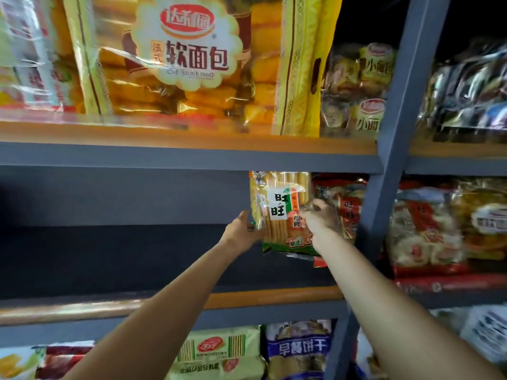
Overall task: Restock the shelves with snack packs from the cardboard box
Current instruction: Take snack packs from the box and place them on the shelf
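A green and orange rice-cracker pack (pixel 279 212) stands upright at the right end of the middle shelf (pixel 274 294). My left hand (pixel 241 231) grips its lower left edge. Its right side is held by my right hand (pixel 318 218), fingers curled over the front. A red snack pack (pixel 345 204) stands right behind it, against the grey upright post (pixel 384 149). The cardboard box is out of view.
The middle shelf is dark and bare to the left of the pack. Big yellow bread bags (pixel 192 58) fill the shelf above. Green and blue packs (pixel 227 352) lie on the shelf below. More snack bags (pixel 439 229) fill the bay to the right.
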A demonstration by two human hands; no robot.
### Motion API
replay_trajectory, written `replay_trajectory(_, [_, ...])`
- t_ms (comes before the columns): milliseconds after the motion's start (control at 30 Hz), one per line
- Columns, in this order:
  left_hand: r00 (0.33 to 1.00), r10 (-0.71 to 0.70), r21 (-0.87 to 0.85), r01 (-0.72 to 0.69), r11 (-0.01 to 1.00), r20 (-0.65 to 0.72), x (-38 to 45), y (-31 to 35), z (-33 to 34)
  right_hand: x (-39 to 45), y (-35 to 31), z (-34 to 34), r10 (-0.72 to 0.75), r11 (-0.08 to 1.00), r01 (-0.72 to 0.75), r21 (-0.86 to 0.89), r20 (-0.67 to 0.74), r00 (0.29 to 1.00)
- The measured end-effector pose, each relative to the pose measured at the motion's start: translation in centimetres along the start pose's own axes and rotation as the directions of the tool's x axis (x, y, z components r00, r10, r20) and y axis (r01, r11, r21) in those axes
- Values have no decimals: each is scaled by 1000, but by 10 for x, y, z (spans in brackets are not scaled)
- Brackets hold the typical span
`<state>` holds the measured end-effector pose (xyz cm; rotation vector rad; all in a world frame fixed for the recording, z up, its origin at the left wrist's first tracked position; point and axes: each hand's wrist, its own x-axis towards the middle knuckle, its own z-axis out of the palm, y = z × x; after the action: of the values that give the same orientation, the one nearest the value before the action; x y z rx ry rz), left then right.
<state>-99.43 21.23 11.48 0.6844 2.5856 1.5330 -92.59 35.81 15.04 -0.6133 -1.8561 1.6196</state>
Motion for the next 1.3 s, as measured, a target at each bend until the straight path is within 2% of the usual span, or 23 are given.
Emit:
replay_trajectory(100, [1000, 2, 66, -3, 998, 16, 16, 2, 14, 13, 4, -1, 13, 1000, -12, 21, -37, 999])
replay_trajectory(200, [1000, -2, 122, 3, 992, -4, 30, -3, 25, 30, 12, 6, 22, 1000, -21, 17, -7, 1000])
replay_trajectory(267, [999, 29, 120, -27, 992, -15, 37, -7, 29, 35, 18, 14, -38, 994, 38, -100, -2, 999])
replay_trajectory(367, [988, 154, -6, -154, 988, -26, 42, -10, 32, 37, 25, 18, -94, 947, 98, -307, 28, 995])
replay_trajectory(433, [972, 220, -60, -225, 972, -86, 43, -13, 33, 36, 25, 20, -81, 901, 86, -425, 30, 996])
replay_trajectory(500, [964, 217, -96, -233, 968, -154, 44, -18, 31, 41, 26, 25, -88, 880, 104, -463, 55, 995])
replay_trajectory(567, [970, 169, -110, -190, 976, -177, 45, -22, 31, 42, 28, 36, -64, 891, 127, -437, 157, 986])
replay_trajectory(633, [985, 98, -84, -111, 990, -143, 49, -25, 33, 38, 30, 47, -33, 884, 146, -445, 251, 968])
replay_trajectory(700, [995, 31, -32, -34, 999, -92, 49, -24, 36, 33, 33, 53, -51, 843, 193, -502, 282, 958])
replay_trajectory(767, [996, 27, -11, -28, 1000, -85, 48, -23, 40, 29, 35, 53, -80, 828, 229, -511, 297, 952])
replay_trajectory(867, [988, 32, 9, -31, 999, -149, 39, -21, 37, 20, 30, 46, -144, 793, 283, -540, 285, 948])
replay_trajectory(967, [962, -11, 34, 21, 999, -274, 24, -21, 24, 2, 14, 41, -187, 787, 347, -510, 339, 922])
replay_trajectory(1067, [911, -38, 39, 59, 998, -411, -9, -19, 8, -23, 7, 46, -304, 773, 467, -429, 396, 866])
replay_trajectory(1133, [835, -62, 12, 82, 997, -546, -41, -20, -5, -51, 10, 59, -377, 783, 539, -311, 454, 808])
replay_trajectory(1233, [653, -144, -65, 144, 987, -744, -110, -29, -27, -108, 18, 87, -478, 779, 619, -105, 540, 693])
replay_trajectory(1300, [514, -215, -122, 208, 970, -830, -174, -44, -43, -160, 22, 109, -492, 784, 621, 2, 612, 619])
